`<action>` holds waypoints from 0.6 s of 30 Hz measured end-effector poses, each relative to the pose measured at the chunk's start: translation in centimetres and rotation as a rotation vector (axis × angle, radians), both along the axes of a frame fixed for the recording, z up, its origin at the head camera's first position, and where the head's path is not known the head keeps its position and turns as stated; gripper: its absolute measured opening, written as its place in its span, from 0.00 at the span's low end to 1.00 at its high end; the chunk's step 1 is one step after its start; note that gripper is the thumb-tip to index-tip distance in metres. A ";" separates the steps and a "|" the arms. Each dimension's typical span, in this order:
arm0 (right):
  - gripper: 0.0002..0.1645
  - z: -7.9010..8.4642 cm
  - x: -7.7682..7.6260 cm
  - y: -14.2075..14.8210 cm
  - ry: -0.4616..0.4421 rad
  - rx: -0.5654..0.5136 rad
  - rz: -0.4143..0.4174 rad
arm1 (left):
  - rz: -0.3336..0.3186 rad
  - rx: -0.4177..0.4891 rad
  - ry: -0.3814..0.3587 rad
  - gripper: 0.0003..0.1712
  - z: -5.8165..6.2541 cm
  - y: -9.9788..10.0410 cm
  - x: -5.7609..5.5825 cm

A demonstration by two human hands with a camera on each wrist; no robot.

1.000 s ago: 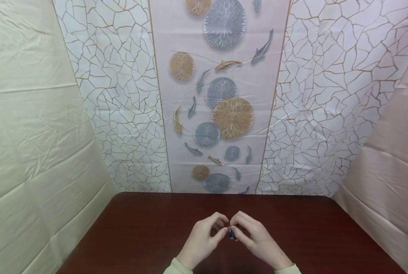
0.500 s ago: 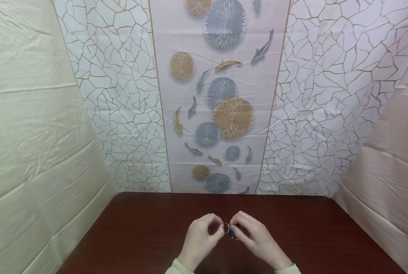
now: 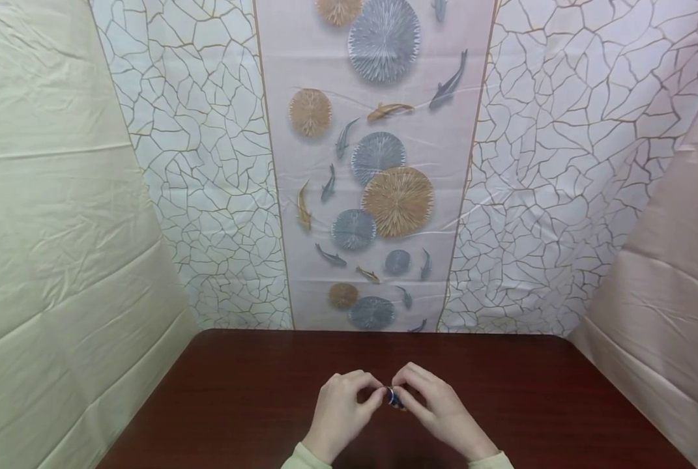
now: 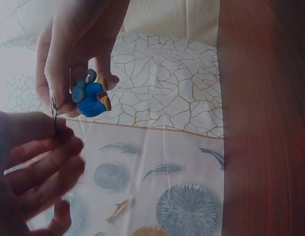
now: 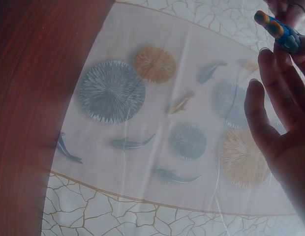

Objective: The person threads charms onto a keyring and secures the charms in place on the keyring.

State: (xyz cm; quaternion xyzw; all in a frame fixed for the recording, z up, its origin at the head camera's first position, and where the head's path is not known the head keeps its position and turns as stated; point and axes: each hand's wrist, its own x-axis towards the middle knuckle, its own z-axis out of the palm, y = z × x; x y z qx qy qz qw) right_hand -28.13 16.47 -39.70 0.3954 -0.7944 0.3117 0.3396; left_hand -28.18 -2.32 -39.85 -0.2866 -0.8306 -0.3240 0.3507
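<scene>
A small blue figurine keychain (image 3: 393, 398) hangs between my two hands above the table. My left hand (image 3: 347, 410) pinches its metal ring (image 4: 55, 112) between thumb and forefinger, the other fingers loosely bent. From the other side, my right hand (image 3: 440, 412) pinches the keychain close to where ring and figurine meet. In the left wrist view the figurine (image 4: 93, 101) shows a blue body, grey round parts and orange-tan ends, just below the right hand's fingers. The right wrist view has the figurine (image 5: 283, 35) at the upper right, by the right fingertips.
The dark red-brown table (image 3: 255, 391) spreads under both hands. Behind it hangs a patterned cloth (image 3: 378, 260) with fish and round motifs. Plain beige cloths (image 3: 73, 260) stand along the left and right sides.
My left fingers draw a little left, bringing the ring into view half a second ago, then turn it so it shows narrower now. My right hand stays nearly still.
</scene>
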 end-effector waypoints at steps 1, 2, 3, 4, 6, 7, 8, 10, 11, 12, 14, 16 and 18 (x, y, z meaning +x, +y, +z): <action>0.13 0.0 0.0 0.0 0.009 0.010 -0.010 | 0.015 0.006 -0.016 0.05 0.0 -0.1 0.0; 0.13 0.0 0.0 0.0 0.014 0.022 -0.019 | 0.024 0.014 -0.039 0.05 0.0 -0.1 0.0; 0.13 0.0 0.0 -0.1 0.017 0.031 -0.030 | 0.028 0.021 -0.065 0.05 0.0 -0.2 -0.1; 0.12 0.0 0.0 -0.1 0.017 0.040 -0.041 | 0.023 0.028 -0.095 0.05 0.0 -0.2 -0.1; 0.12 -0.1 -0.1 -0.1 0.016 0.056 -0.062 | -0.009 0.029 -0.150 0.04 0.0 -0.2 -0.2; 0.12 -0.2 -0.1 -0.1 0.011 0.059 -0.067 | -0.033 0.026 -0.171 0.04 0.0 -0.3 -0.3; 0.12 -0.2 -0.1 -0.1 0.007 0.059 -0.073 | -0.052 0.018 -0.179 0.05 -0.1 -0.3 -0.3; 0.13 -0.4 -0.2 -0.1 0.006 0.055 -0.083 | -0.081 -0.007 -0.172 0.06 -0.1 -0.3 -0.3; 0.13 -0.4 -0.2 -0.1 0.005 0.053 -0.086 | -0.086 -0.021 -0.159 0.06 -0.1 -0.3 -0.3; 0.13 -0.5 -0.2 -0.1 0.005 0.048 -0.089 | -0.083 -0.034 -0.142 0.05 -0.1 -0.3 -0.3; 0.13 -0.5 -0.3 -0.1 0.002 0.043 -0.095 | -0.061 -0.057 -0.101 0.03 -0.2 -0.3 -0.3; 0.14 -0.6 -0.3 -0.1 0.003 0.041 -0.098 | -0.045 -0.065 -0.076 0.03 -0.2 -0.2 -0.3; 0.14 -0.6 -0.3 -0.1 0.002 0.041 -0.098 | -0.028 -0.066 -0.060 0.03 -0.3 -0.2 -0.3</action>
